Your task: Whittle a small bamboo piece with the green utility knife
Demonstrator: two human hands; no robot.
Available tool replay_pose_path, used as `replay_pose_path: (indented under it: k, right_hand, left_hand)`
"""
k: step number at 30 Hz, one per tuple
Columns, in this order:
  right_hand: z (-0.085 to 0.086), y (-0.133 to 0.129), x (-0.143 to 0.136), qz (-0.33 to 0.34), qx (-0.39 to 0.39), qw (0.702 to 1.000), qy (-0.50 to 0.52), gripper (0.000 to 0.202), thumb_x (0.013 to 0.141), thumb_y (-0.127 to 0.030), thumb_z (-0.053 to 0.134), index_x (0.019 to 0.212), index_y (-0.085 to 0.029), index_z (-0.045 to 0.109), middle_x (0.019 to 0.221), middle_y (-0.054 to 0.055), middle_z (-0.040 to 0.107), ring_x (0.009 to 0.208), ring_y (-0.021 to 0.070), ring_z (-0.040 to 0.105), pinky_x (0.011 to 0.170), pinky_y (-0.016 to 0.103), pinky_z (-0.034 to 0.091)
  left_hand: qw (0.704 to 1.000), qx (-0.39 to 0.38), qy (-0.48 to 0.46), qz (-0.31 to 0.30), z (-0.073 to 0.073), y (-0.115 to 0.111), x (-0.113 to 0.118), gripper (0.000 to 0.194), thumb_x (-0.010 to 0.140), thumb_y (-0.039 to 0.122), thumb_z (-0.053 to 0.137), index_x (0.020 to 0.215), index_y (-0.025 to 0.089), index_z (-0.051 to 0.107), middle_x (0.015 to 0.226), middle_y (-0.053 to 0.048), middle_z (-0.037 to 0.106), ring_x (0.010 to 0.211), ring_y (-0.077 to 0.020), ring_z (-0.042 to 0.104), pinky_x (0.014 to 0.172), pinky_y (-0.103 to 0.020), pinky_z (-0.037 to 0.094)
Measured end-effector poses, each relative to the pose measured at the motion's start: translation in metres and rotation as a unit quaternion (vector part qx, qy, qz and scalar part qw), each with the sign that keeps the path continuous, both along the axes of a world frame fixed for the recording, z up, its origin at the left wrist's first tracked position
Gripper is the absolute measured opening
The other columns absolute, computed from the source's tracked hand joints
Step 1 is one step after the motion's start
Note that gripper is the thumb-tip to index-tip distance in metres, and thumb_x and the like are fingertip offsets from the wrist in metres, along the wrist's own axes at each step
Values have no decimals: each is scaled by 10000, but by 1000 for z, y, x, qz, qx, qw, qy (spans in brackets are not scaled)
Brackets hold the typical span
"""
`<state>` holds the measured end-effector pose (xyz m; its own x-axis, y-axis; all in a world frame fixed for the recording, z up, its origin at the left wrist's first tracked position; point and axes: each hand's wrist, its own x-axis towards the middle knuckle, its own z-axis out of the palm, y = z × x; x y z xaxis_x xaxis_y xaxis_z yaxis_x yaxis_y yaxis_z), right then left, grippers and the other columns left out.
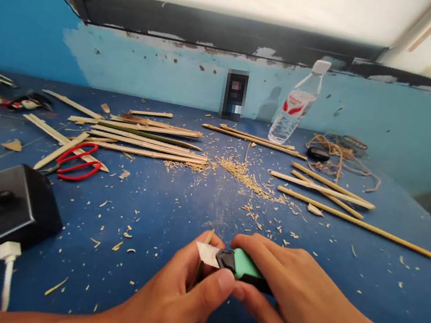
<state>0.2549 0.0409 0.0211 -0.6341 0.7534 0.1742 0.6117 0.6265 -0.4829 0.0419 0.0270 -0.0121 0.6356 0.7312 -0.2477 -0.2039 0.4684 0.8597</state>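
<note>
At the bottom middle, my right hand is closed around a utility knife with a green and black handle. Its short blade points left, across the fingers of my left hand. That hand grips a thin bamboo strip, whose pale tip shows above the blade. Most of the strip is hidden by the fingers. My left thumb presses near the front of the knife. Whether the blade touches the strip I cannot tell. Fine bamboo shavings lie scattered beyond both hands.
Split bamboo strips lie at the back left, with red-handled scissors beside them. A black box with a white cable stands left. Bamboo sticks lie right. A water bottle and tangled twine are near the wall.
</note>
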Motion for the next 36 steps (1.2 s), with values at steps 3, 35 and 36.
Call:
replay_pose_path:
  k: [3,35,36]
  right_hand:
    - [-4,-1,-4,4,26,1000,5,320,1123,-419,344,1125,-215,590,1012,57,767,761,205,741,591,317,551]
    - [-26,-5,7,5,101,995,21,308,1115,-382,356,1331,-186,456,1025,91,752,759,220,741,591,320,546]
    - [-25,-6,7,8,96,995,20,315,1120,-387,345,1336,-183,452,1020,88,751,759,221,743,594,325,556]
  left_hand:
    - [1000,10,27,3,2,0,-1,506,974,698,580,1136,234,458,652,112,296,465,-56,182,399,-190,177]
    - [999,-19,32,-27,6,-6,-5,529,971,668,607,1230,219,501,628,101,329,476,-73,212,410,-198,152]
    - [999,-2,45,-18,5,-6,-3,538,966,687,598,1212,213,524,614,101,324,474,-77,215,417,-204,153]
